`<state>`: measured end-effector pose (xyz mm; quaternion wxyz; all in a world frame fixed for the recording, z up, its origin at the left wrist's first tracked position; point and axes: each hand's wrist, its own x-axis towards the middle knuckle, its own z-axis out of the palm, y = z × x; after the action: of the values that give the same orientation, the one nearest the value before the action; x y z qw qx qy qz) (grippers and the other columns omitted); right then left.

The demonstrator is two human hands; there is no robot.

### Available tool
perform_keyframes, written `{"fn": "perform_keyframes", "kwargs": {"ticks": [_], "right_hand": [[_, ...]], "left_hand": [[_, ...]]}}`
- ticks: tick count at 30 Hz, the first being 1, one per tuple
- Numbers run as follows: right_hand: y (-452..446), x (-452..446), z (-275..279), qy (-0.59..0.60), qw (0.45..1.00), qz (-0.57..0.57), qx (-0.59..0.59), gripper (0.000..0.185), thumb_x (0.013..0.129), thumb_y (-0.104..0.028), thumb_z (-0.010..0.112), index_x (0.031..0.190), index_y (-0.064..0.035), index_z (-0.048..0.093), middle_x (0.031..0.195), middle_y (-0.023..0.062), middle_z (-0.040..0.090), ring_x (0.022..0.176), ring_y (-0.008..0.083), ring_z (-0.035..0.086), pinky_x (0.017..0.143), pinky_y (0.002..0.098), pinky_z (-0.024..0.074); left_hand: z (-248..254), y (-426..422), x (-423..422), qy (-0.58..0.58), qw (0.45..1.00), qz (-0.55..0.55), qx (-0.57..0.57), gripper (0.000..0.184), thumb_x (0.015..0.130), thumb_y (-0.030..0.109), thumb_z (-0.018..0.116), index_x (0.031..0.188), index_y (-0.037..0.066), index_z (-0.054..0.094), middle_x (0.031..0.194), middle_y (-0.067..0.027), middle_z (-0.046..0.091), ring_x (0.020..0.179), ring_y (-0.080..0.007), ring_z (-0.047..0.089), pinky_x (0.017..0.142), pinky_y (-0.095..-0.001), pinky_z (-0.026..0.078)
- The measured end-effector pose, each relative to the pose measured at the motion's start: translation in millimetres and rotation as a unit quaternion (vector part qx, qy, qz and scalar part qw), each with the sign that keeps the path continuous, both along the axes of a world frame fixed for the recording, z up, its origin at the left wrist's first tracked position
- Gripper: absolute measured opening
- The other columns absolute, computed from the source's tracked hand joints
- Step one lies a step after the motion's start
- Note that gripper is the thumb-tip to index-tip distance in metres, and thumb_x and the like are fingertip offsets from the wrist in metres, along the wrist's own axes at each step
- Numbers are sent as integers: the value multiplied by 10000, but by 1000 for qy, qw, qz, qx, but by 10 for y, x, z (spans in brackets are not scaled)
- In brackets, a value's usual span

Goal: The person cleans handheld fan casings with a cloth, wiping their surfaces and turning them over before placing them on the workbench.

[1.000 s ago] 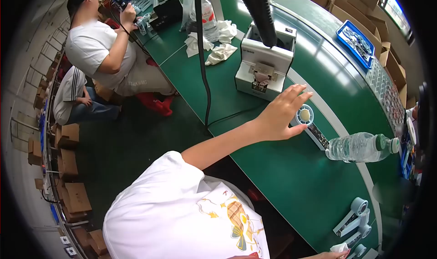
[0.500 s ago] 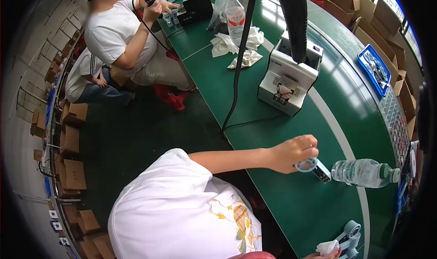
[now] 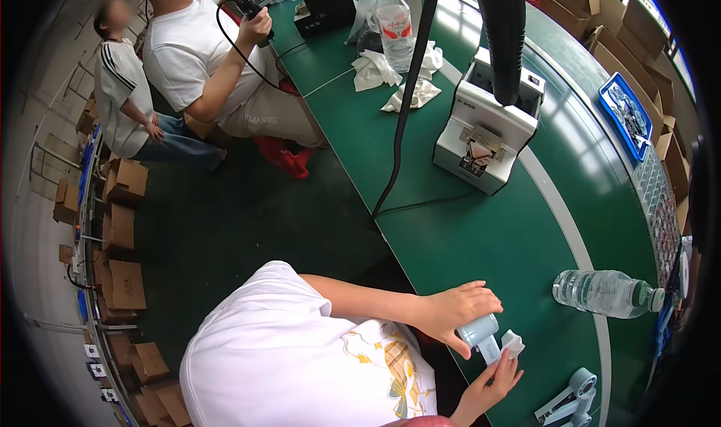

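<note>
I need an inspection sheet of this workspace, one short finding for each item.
Surface: glossy green table with light reflections.
Job's things: light-blue plastic part with round head and small white cloth, both in hand; similar light-blue parts nearby.
Clutter: clear plastic bottle with green cap, on its side; upright bottle with red label beside crumpled white cloths.
Hands: left hand grips the part's head; right hand holds the small cloth at its handle.
Cables: thick black cable hangs to the table edge.
Surroundings: co-worker in white shirt; brown cardboard boxes. Damage: nothing seen.
</note>
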<state>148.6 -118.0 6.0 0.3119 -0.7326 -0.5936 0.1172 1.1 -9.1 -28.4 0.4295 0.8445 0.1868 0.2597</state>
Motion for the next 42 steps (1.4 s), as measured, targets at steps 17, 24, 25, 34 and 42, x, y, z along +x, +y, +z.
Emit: {"fn": "perform_keyframes", "kwargs": {"ticks": [17, 24, 25, 34, 42], "right_hand": [[-21, 57, -296, -183, 983, -11, -25, 467, 876, -45, 421, 1343, -49, 427, 1341, 159, 464, 1354, 380, 229, 1046, 630, 37], [103, 168, -239, -133, 986, -87, -51, 444, 905, -84, 388, 1347, -60, 426, 1352, 155, 452, 1352, 393, 221, 1045, 630, 21], [125, 101, -252, -128, 989, -55, -42, 440, 910, -88, 382, 1347, -61, 426, 1351, 155, 453, 1351, 394, 223, 1046, 628, 20], [165, 91, -130, -130, 982, -113, -73, 458, 888, -92, 388, 1342, -50, 430, 1374, 148, 431, 1352, 389, 227, 1055, 614, -4], [-90, 275, -207, -112, 992, -61, 4, 440, 846, -87, 427, 1277, -36, 499, 1282, 127, 529, 1325, 403, 273, 1056, 599, -43]], "left_hand": [[167, 87, 145, -67, 984, 120, -116, 541, 803, 252, 638, 1210, 39, 351, 1154, -171, 488, 1010, -309, 524, 801, -382, 458], [197, 215, 315, -12, 968, 143, -206, 503, 844, 357, 558, 1162, 18, 366, 999, -195, 551, 748, -301, 581, 671, -382, 468], [175, 226, 307, -17, 969, 150, -194, 504, 844, 369, 548, 1151, 13, 368, 968, -198, 562, 714, -305, 586, 645, -387, 471], [221, 226, 272, -2, 970, 156, -186, 487, 826, 330, 588, 1165, 42, 393, 980, -160, 579, 717, -272, 579, 642, -352, 472], [152, 145, 190, -113, 978, 89, -151, 555, 728, 105, 673, 1216, 84, 409, 1105, -127, 560, 853, -262, 578, 731, -346, 491]]}}
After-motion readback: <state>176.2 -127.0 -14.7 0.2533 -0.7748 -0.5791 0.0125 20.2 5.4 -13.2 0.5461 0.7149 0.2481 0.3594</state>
